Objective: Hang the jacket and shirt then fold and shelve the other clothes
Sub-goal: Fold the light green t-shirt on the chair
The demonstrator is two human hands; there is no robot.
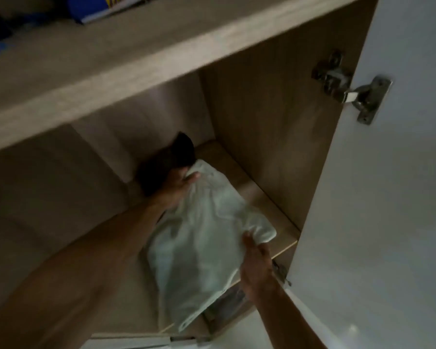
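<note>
Shelving is the step I read from the head view. A pale folded garment (pixel 199 230) lies on the lower shelf (pixel 269 205) of an open wardrobe. It runs from 11 o'clock to 5 o'clock, and its near end appears to hang over the shelf's front edge.

The left hand (pixel 176 185) reaches in from 8 o'clock and pinches the garment's far end, thumb on top of the cloth, fingers hidden behind it. The right hand (pixel 256 263) comes up from 5 o'clock and grips the near right corner, thumb laid over the fold, fingers tucked below.

Just behind the left hand, at 11 o'clock of the pale garment and touching it, a dark garment (pixel 169 162) sits against the back panel. Something dark and patterned (pixel 232 301) shows under the pale garment's near end; blur keeps me from naming it.

An upper shelf board (pixel 136 71) crosses the frame above, with a blue thing (pixel 93 8) on it at 11 o'clock. The white door (pixel 388 197) stands open at 3 o'clock, with a metal hinge (pixel 350 86) on it.

I cannot check the hanging part from here, since no rail or hanger shows. As I judge it, the next move calls for sliding the pale garment deeper until nothing hangs over the edge. It then needs squaring against the dark one, and both hands must let go without dragging the fold open.
</note>
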